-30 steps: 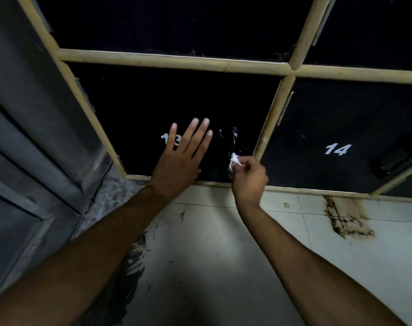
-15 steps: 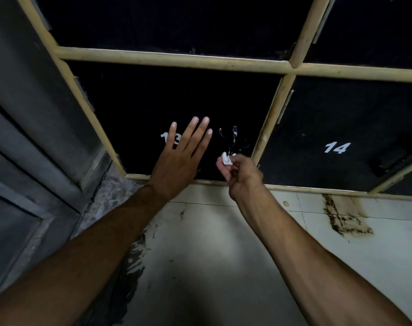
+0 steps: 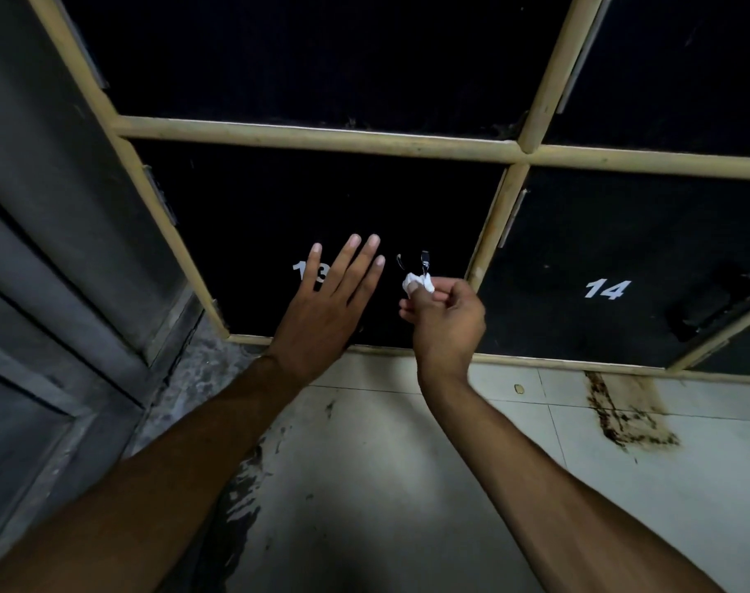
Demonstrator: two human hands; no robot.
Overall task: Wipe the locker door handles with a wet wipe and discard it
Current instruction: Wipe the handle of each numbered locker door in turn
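Black locker door 13 (image 3: 253,233) fills the middle of the view inside a cream frame. Its small shiny handle (image 3: 424,261) sits near the door's right edge. My left hand (image 3: 330,301) presses flat on the door over the number, fingers straight. My right hand (image 3: 443,312) pinches a crumpled white wet wipe (image 3: 418,283) just under the handle, touching its lower end. Locker door 14 (image 3: 600,250) is to the right, with a dark handle (image 3: 707,310) near its right edge.
The cream frame bars (image 3: 321,136) divide more dark lockers above. A grey panelled door (image 3: 43,250) stands at the left. Below the lockers lies a pale tiled floor (image 3: 407,464) with a rust stain (image 3: 621,413) at the right and dark marks in the middle.
My right hand dropped a little and turned, then came back up with the wipe to the handle's lower end. My left hand stayed flat on door 13.
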